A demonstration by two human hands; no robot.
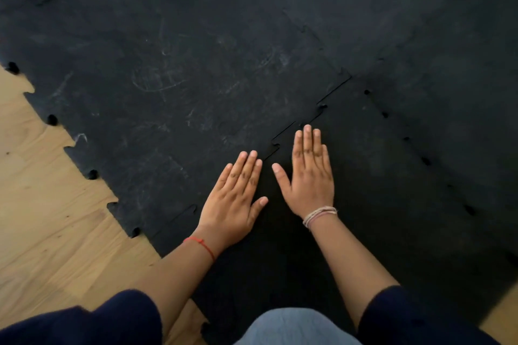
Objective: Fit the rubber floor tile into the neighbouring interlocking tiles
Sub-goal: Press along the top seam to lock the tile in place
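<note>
Light wood floor (42, 204) at left, grain visible; soft daylight, dim far side

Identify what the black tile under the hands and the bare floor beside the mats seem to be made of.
Black tile: likely rubber, per the task; matte, dull, with jigsaw-cut edges. Bare floor: wood or wood-look laminate, tan with grain lines and a soft sheen; which of the two is unclear.

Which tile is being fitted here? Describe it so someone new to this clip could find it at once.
Start from the wooden floor at lower left and cross the scuffed black tile bordering it. The tile being fitted lies just right of that, under the flat right hand, with the left hand near their shared seam. It is darker and unscuffed, and its toothed seam still shows gaps.
</note>
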